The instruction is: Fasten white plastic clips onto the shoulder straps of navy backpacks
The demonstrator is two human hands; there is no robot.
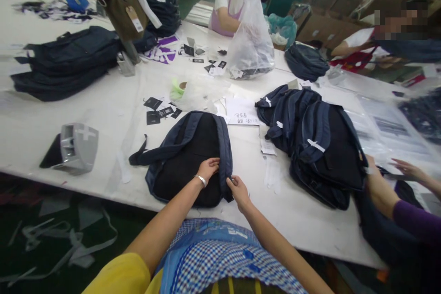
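Note:
A dark navy backpack (pixel 193 165) lies on the white table in front of me, its black back panel and both shoulder straps facing up. My left hand (pixel 208 170) reaches over the panel, with its fingers curled at the inner edge of the right-hand shoulder strap (pixel 223 140). At the lower end of that same strap, my right hand (pixel 237 190) pinches the strap between thumb and fingers. The other strap (pixel 179 144) runs across the panel, and its loose end sticks out to the left.
Stacked navy backpacks (pixel 330 147) with white tags lie to the right, beside a co-worker's arms (pixel 382 193). A tape dispenser (pixel 79 147) stands left. Black hang tags (pixel 160 110) lie behind my backpack. Across the table, another person handles a clear plastic bag (pixel 253 46). More bags (pixel 72 62) lie far left.

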